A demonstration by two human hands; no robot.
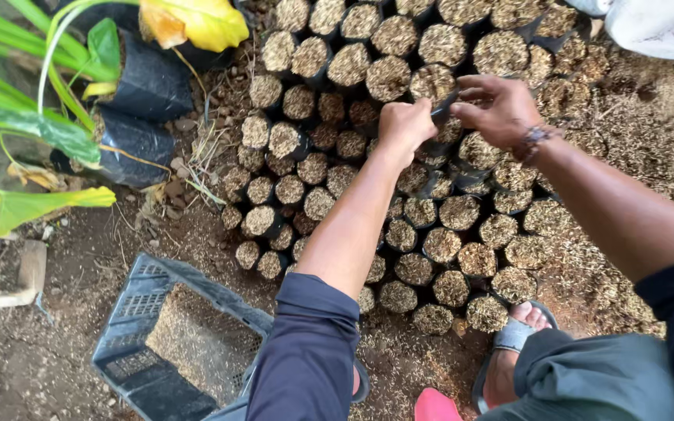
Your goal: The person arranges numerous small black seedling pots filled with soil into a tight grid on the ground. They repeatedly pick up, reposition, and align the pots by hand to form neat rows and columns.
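Dozens of small black grow bags (399, 203) stood packed upright on the soil, each filled to the rim with tan husk mix. Dark crate (157, 343) at lower left lay tilted, holding a layer of the same husk. Two bigger black bags (146, 86) held green plants. Left hand (404, 125) was fisted on the rim of one bag (440, 105), mouth up, axis roughly vertical, mid-cluster near the top. Right hand (497, 109) pinched the same rim, fingers together.

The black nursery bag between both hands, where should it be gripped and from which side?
Probably best by the upper rim of the black bag, from above. Filled bags pack tight against every side, so only its top edge is free. The left hand and right hand already pinch opposite sides of the rim.
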